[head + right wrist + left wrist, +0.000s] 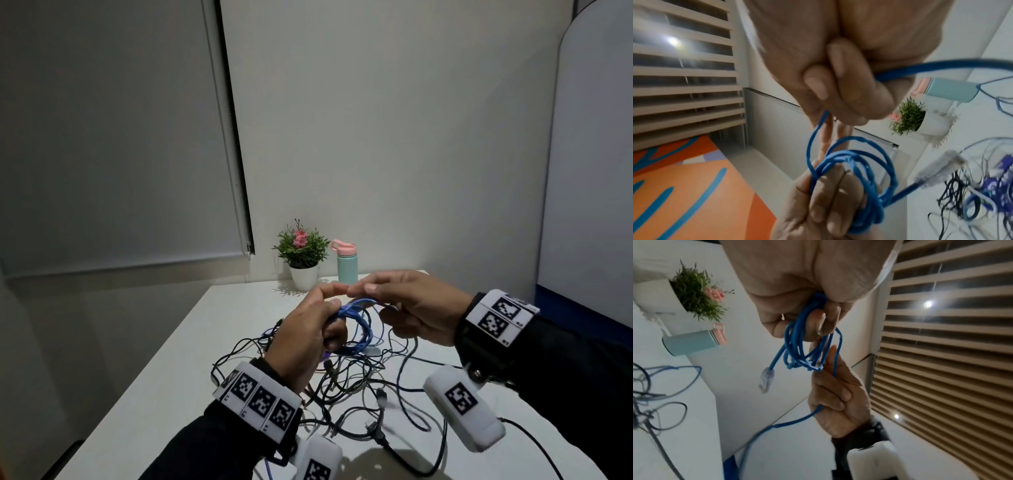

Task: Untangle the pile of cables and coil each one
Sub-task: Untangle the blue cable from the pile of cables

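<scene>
A blue network cable (pixel 358 320) is partly wound into a small coil held above the table. My left hand (pixel 308 325) grips the coil's loops, its fingers curled round them (pixel 797 340). A clear plug (pixel 766 380) dangles from the coil. My right hand (pixel 394 305), just to the right and touching the left at the fingertips, holds the free run of the same cable (pixel 941 66) in its curled fingers. That run drops to the pile of tangled, mostly black cables (pixel 346 387) on the white table (pixel 191 342) beneath both hands.
A small potted plant (pixel 302 255) and a mint bottle with a pink lid (pixel 346 262) stand at the table's far edge against the wall. A window blind covers the left side. Loose cables trail to the near right edge.
</scene>
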{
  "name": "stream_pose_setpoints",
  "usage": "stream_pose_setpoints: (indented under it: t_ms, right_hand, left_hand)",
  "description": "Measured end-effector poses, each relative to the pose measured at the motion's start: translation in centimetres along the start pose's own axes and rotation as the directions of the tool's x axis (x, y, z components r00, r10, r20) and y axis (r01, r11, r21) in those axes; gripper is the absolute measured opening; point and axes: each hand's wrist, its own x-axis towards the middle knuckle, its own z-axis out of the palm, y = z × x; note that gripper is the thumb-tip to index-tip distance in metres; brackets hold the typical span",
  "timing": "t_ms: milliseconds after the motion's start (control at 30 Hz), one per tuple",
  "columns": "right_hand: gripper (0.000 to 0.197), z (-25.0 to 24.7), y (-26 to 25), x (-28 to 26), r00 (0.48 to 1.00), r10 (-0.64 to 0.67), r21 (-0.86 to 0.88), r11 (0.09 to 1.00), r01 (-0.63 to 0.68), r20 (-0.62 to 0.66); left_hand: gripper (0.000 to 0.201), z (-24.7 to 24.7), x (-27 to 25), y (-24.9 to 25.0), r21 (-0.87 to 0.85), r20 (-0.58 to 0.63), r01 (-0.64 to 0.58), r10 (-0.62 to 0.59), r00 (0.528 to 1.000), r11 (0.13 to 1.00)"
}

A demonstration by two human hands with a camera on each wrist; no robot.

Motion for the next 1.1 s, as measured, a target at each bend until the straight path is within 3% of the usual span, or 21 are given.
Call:
stream_pose_setpoints:
  t_ms: [67, 167, 267, 300, 367, 433, 500, 600, 733, 833, 933, 1100]
  right_hand:
    - [0.017, 0.2, 0.1, 0.2, 0.999, -0.014, -0.085, 0.996, 0.009, -0.051]
    - [0.033, 0.3, 0.2, 0.3, 0.997, -0.047, -0.185, 0.982, 0.035, -0.061]
    - [0.025, 0.8, 0.0, 0.3, 0.986, -0.168, -0.542, 0.83, 0.13, -0.021]
    - [0.019, 0.9, 0.1, 0.5, 0.977, -0.21, -0.582, 0.799, 0.151, -0.035]
    - [0.013, 0.9, 0.8, 0.7, 0.978, -0.192, -0.435, 0.89, 0.137, -0.084]
    - [0.011, 0.8, 1.3, 0.9, 0.996, -0.057, -0.163, 0.986, 0.045, -0.067]
    - [0.008, 0.4, 1.1, 0.7, 0.994, 0.108, -0.011, 0.994, -0.108, 0.017]
    - [0.016, -0.1, 0.3, 0.6, 0.969, 0.223, -0.014, 0.975, -0.222, 0.105]
    - [0.015, -0.4, -0.5, 0.9, 0.962, 0.261, -0.128, 0.96, -0.25, 0.08]
    - [0.013, -0.8, -1.1, 0.9, 0.964, 0.241, -0.134, 0.965, -0.226, 0.109]
    - [0.001, -1.2, -1.7, 0.5, 0.964, 0.208, -0.087, 0.977, -0.195, 0.168]
    - [0.021, -1.7, -2.4, 0.5, 0.965, 0.235, -0.113, 0.969, -0.221, 0.121]
  left_hand:
    - [0.028, -0.2, 0.3, -0.6, 0.074, -0.006, -0.021, 0.021, 1.0, 0.997]
    - [0.027, -0.4, 0.6, -1.4, 0.095, -0.037, -0.029, 0.033, 0.999, 0.995]
    - [0.026, -0.4, 0.7, -1.8, 0.022, -0.061, -0.016, 0.017, 0.998, 1.0]
    - [0.025, -0.2, 0.6, -1.7, 0.008, -0.044, -0.021, 0.021, 0.999, 1.0]
    - [0.025, 0.2, 0.4, -1.5, 0.021, 0.011, -0.045, 0.045, 0.999, 0.999]
    - [0.026, 0.1, 0.1, -1.0, 0.141, 0.058, -0.097, 0.09, 0.994, 0.985]
    - [0.026, -0.1, -0.5, -0.8, 0.287, 0.1, -0.149, 0.125, 0.987, 0.946]
    - [0.026, -0.6, -1.1, -1.0, 0.402, 0.151, -0.19, 0.14, 0.979, 0.896]
    - [0.03, -1.1, -1.3, -1.4, 0.607, 0.212, -0.262, 0.165, 0.963, 0.75]
    - [0.027, -1.2, -1.4, -1.5, 0.714, 0.211, -0.339, 0.273, 0.938, 0.612]
    - [0.024, -0.9, -1.4, -1.5, 0.747, 0.196, -0.361, 0.334, 0.922, 0.558]
    - [0.035, -0.5, -1.7, -1.9, 0.819, 0.208, -0.365, 0.365, 0.908, 0.442]
